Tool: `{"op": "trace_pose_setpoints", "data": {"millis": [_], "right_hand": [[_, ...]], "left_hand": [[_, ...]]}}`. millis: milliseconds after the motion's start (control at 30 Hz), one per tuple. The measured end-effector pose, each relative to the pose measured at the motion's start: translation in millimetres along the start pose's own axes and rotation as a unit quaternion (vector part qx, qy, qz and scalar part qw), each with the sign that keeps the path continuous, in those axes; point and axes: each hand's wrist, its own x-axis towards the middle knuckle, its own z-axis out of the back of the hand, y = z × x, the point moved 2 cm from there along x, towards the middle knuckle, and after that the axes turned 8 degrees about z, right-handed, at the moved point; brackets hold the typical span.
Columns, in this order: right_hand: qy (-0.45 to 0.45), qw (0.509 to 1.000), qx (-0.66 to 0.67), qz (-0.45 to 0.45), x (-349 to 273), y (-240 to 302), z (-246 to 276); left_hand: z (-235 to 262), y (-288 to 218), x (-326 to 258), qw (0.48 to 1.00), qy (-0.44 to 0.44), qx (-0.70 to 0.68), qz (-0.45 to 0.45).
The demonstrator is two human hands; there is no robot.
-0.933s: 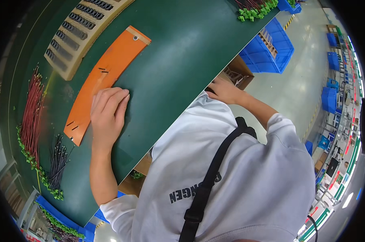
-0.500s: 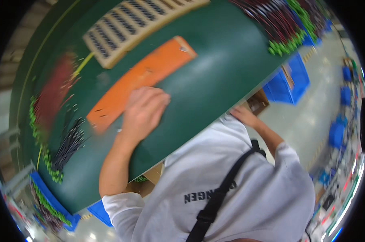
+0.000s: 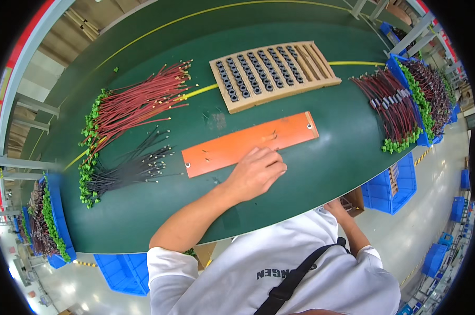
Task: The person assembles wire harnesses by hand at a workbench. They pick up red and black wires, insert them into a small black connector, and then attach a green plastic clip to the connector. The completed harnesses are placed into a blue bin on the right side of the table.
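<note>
My left hand (image 3: 258, 173) is closed, its fingers curled down at the near edge of an orange strip-shaped board (image 3: 229, 146). Whatever its fingertips may hold is hidden beneath them. The board lies flat, with a round fastener near each end and small pins standing up from it. Down at the table's front edge is my right hand (image 3: 336, 206), beside an open cardboard box (image 3: 357, 201); its fingers are mostly hidden. Beyond the board sits a wooden rack (image 3: 307, 62) with rows of black ring-shaped parts (image 3: 254, 73); its rightmost slots hold none.
On the green table (image 3: 321, 168), red wires (image 3: 143, 100) and black wires (image 3: 127, 170) with green connectors lie at left. More dark red wires (image 3: 387, 100) lie at right by a blue bin (image 3: 405, 79) full of wires. A blue bin (image 3: 392, 189) stands below the table's edge.
The whole view has turned and sharpened. My left hand has shifted along the board's near edge, from its left part toward the middle. My right hand stays by the table's front edge.
</note>
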Motion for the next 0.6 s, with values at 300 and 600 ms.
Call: {"op": "trace_pose_setpoints", "data": {"millis": [300, 600], "right_hand": [[-0.003, 0.997, -0.056, -0.054, 68, 37, -23], [-0.007, 1.0, 0.007, 0.026, -36, 151, 34]], "left_hand": [[2, 7, -8, 0.999, -0.036, -0.032, -0.021], [-5, 10, -16, 0.998, -0.051, -0.018, -0.038]]}}
